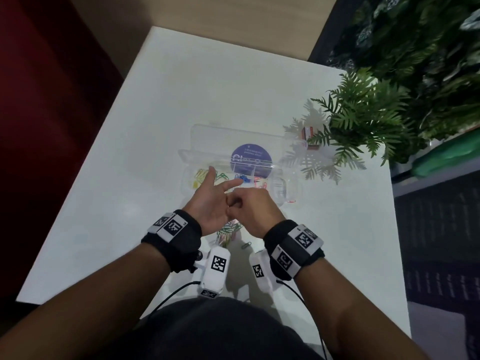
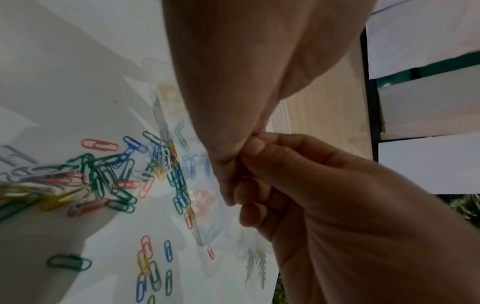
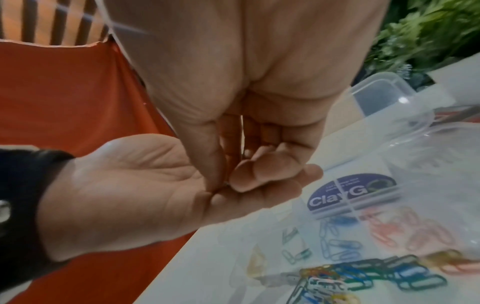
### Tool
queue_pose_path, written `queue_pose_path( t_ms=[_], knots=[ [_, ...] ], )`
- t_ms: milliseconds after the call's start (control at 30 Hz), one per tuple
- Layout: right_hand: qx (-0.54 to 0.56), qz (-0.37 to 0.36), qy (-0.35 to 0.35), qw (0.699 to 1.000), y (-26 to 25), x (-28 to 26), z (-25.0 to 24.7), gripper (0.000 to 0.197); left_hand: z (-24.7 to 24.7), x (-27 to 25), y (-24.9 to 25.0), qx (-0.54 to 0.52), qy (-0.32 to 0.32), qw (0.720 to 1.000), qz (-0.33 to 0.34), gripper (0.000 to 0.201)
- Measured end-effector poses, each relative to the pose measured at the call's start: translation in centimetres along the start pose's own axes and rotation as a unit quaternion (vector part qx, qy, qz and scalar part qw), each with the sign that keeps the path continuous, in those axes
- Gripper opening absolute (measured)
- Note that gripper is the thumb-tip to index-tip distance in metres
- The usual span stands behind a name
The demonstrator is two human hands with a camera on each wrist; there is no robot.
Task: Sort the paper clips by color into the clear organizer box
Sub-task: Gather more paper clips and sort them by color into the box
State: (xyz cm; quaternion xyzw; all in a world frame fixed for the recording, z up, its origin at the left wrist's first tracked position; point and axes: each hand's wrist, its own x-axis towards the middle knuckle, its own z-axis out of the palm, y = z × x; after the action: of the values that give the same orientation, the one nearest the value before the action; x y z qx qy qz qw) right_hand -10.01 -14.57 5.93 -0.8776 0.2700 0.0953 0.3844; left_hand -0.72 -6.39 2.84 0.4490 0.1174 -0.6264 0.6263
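The clear organizer box (image 1: 283, 189) lies open mid-table, its lid with a purple sticker (image 1: 250, 158) tipped back. Its compartments hold yellow (image 1: 200, 175), green (image 1: 221, 176), blue (image 1: 242, 178) and pink-red clips (image 1: 260, 183). My left hand (image 1: 219, 189) hovers in front of it, palm up, fingers straight. My right hand (image 1: 239, 201) curls over that palm; its thumb and forefinger (image 3: 215, 164) pinch a paper clip (image 2: 245, 179) that barely shows. Under both hands lies the mixed pile of clips (image 1: 228, 231), also spread across the table in the left wrist view (image 2: 103, 174).
A fern (image 1: 363, 120) overhangs the table's right side, with a small red-and-white item (image 1: 307, 133) under its fronds. One red clip (image 1: 291, 201) lies right of the box and a grey clip (image 1: 246, 245) near the pile. The table's left edge runs diagonally beside a dark red wall.
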Motion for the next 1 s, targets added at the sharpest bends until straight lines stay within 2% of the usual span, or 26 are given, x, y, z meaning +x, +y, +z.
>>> queue_pose_path(
  t_ms=[100,167,300,433,533,633,733,833,967,1000],
  knots=[
    [0.031,0.027,0.023,0.999,1.2,-0.4,-1.1,0.015,1.4,-0.2,-0.3,0.026,-0.036,0.999,-0.002,0.071],
    [0.065,0.059,0.068,0.994,2.7,-0.2,-2.2,0.013,1.8,-0.3,-0.2,0.071,-0.043,0.997,0.004,0.061],
    [0.041,0.152,0.158,0.975,7.0,1.7,-4.4,0.011,1.0,-0.2,0.0,0.159,0.033,0.986,0.047,0.037],
    [0.077,0.194,0.162,0.964,9.7,3.4,-4.6,0.01,-0.1,0.2,-0.1,0.212,0.095,0.969,0.078,0.022],
    [0.101,0.214,0.174,0.956,11.6,3.1,-4.3,0.01,-1.6,0.8,-0.5,0.296,0.127,0.943,0.085,0.02],
    [0.078,0.256,0.194,0.944,14.2,1.8,-4.3,0.021,-4.2,1.6,-1.2,0.43,0.164,0.883,0.095,0.028],
    [0.002,0.278,0.136,0.951,15.9,1.1,-3.1,0.035,-6.1,2.6,-1.8,0.564,0.175,0.803,0.082,0.045],
    [-0.085,0.229,0.068,0.967,16.4,1.3,-1.2,0.039,-6.4,3.9,-2.5,0.65,0.169,0.738,0.065,0.06],
    [-0.139,0.186,0.054,0.971,16.3,0.1,0.8,0.053,-5.7,4.6,-3.4,0.732,0.178,0.656,0.048,0.071],
    [-0.16,0.17,0.048,0.971,16.1,-0.4,1.4,0.056,-5.6,4.7,-3.6,0.742,0.179,0.644,0.049,0.073]
  ],
)
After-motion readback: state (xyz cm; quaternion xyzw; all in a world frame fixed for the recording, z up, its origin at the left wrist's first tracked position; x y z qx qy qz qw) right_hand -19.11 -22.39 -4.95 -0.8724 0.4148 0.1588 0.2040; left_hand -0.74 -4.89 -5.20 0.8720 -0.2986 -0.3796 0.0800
